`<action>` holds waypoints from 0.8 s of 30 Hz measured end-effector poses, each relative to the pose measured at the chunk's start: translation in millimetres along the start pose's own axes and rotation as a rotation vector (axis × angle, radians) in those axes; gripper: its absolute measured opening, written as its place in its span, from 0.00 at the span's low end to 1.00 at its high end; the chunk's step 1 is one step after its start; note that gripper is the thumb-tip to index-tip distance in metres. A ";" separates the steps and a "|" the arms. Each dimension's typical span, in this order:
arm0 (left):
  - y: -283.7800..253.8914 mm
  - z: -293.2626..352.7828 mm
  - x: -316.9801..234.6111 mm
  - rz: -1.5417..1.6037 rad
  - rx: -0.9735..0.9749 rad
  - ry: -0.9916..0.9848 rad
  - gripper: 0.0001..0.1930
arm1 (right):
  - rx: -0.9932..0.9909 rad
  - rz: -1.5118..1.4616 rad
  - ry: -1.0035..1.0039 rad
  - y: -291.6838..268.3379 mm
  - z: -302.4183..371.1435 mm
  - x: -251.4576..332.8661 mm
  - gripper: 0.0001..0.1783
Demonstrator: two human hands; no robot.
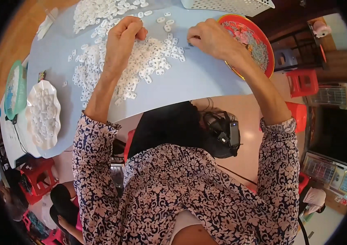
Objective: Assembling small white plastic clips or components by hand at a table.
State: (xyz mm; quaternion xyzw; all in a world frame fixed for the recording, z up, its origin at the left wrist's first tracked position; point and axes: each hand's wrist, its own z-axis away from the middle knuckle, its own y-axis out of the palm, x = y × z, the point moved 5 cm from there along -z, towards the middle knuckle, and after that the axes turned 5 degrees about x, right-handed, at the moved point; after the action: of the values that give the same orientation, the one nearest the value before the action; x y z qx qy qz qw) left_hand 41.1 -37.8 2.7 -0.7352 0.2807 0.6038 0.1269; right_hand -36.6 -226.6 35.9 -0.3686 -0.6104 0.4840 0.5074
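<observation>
Small white oval plastic pieces with two holes (151,61) lie heaped on the pale blue table (206,81). Over the heap's far side, my left hand (121,43) is closed, fingers curled inward; whatever it holds is hidden. My right hand (212,38) is pinched together just left of a red bowl (269,53), and its wrist crosses the bowl's near rim. A tiny dark spot shows by the right fingertips, too small to name. Inside the bowl are many thin grey metal pieces (259,53), perhaps screws, with some pinkish-red bits. A few white pieces (167,24) lie apart between my hands.
Another white heap (96,12) sits at the far left, and a white perforated basket (230,5) at the far edge. On the left are a scalloped white tray (57,122) of pieces and a green basket (21,92). Red stools (304,83) and seated people surround the table.
</observation>
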 end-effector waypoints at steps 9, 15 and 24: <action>1.4 0.4 -1.4 0.003 -0.002 -0.010 0.08 | 0.008 -0.077 -0.027 -0.5 -1.5 -1.4 0.07; -2.4 1.2 3.2 -0.012 0.039 -0.020 0.08 | 0.017 0.030 -0.069 1.7 -1.0 0.5 0.05; -0.6 -0.4 -1.2 -0.019 -0.008 0.025 0.09 | -0.026 0.081 -0.139 5.5 -10.3 -5.8 0.05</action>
State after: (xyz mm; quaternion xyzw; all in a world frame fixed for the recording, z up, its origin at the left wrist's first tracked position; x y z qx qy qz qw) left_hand 41.6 -37.2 3.9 -0.7458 0.2729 0.5944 0.1262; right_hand -25.5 -228.4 29.2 -0.3650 -0.6349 0.5206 0.4389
